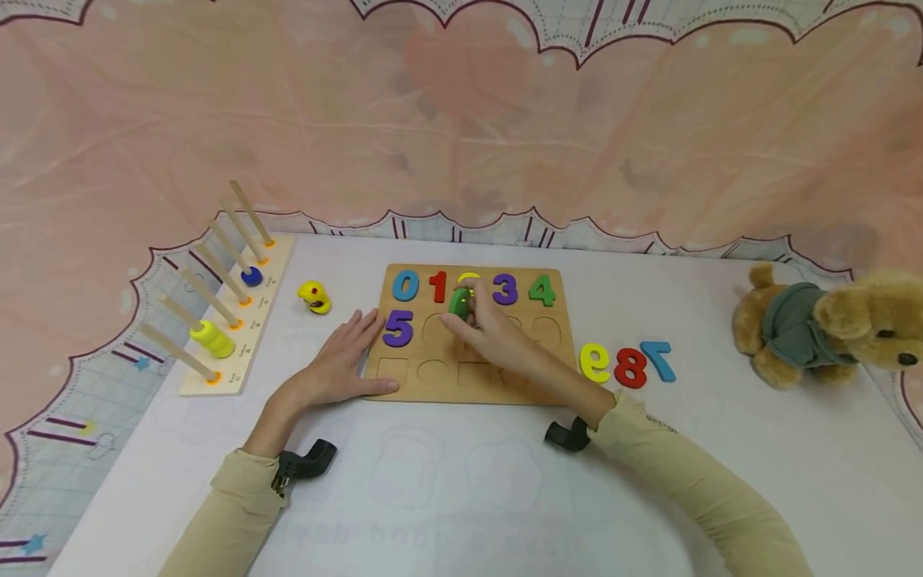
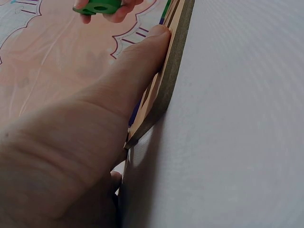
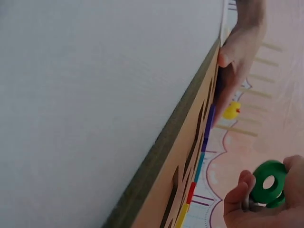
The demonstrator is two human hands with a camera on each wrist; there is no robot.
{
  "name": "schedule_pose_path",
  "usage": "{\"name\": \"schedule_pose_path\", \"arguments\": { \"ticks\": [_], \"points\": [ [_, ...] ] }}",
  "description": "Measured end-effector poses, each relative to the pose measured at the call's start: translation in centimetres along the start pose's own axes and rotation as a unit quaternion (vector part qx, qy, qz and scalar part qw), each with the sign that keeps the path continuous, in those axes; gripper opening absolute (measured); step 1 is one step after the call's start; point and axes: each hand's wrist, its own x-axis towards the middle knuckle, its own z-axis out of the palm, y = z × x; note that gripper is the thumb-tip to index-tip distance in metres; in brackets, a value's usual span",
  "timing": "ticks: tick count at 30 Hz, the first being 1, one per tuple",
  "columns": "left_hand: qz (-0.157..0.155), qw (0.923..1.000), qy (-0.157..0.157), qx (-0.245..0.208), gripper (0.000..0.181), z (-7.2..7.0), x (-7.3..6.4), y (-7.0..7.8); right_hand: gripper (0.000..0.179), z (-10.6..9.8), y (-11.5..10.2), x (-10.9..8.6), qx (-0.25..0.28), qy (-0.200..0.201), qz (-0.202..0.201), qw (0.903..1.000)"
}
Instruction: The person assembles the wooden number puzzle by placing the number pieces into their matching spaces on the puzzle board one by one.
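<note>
My right hand (image 1: 493,324) pinches a green number 6 (image 1: 459,303) between thumb and fingers, raised over the wooden number board (image 1: 375,390). Its round loop and hole show in the right wrist view, where the 6 (image 3: 269,183) is tilted. The yellow 2 (image 1: 469,277) in the top row is mostly hidden behind that hand. My left hand (image 1: 339,361) rests at the board's left edge, fingers extended along the side and thumb lying over the near left corner. Blue 0 (image 1: 405,285), red 1 (image 1: 437,286), purple 3 (image 1: 505,289), green 4 (image 1: 542,291) and purple 5 (image 1: 398,328) sit on the board.
Right of the board lie a yellow 9 (image 1: 594,363), a red 8 (image 1: 630,368) and a blue 7 (image 1: 658,361). A teddy bear (image 1: 808,332) sits farther right. At left are a yellow duck (image 1: 314,296) and a peg stand (image 1: 248,353) with upright rods and rings.
</note>
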Motion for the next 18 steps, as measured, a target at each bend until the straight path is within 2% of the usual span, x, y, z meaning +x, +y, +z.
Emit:
{"name": "schedule_pose_path", "arguments": {
  "ticks": [4,9,13,18],
  "points": [
    [0.002,1.0000,0.000,0.000,0.109,0.04,0.09,-0.09,0.057,-0.06,0.08,-0.07,-0.015,0.017,0.009,0.9997],
    [0.003,1.0000,0.000,0.001,0.109,0.07,0.12,-0.16,0.057,-0.27,0.28,0.14,0.015,0.033,0.006,0.9993],
    [0.002,1.0000,0.000,0.000,0.109,0.09,0.14,-0.15,0.061,-0.38,0.41,0.23,0.047,0.024,0.013,0.9985],
    [0.001,1.0000,-0.001,0.001,0.109,0.12,0.11,-0.13,0.068,-0.39,0.42,0.26,0.080,0.003,0.042,0.9959]
  ]
}}
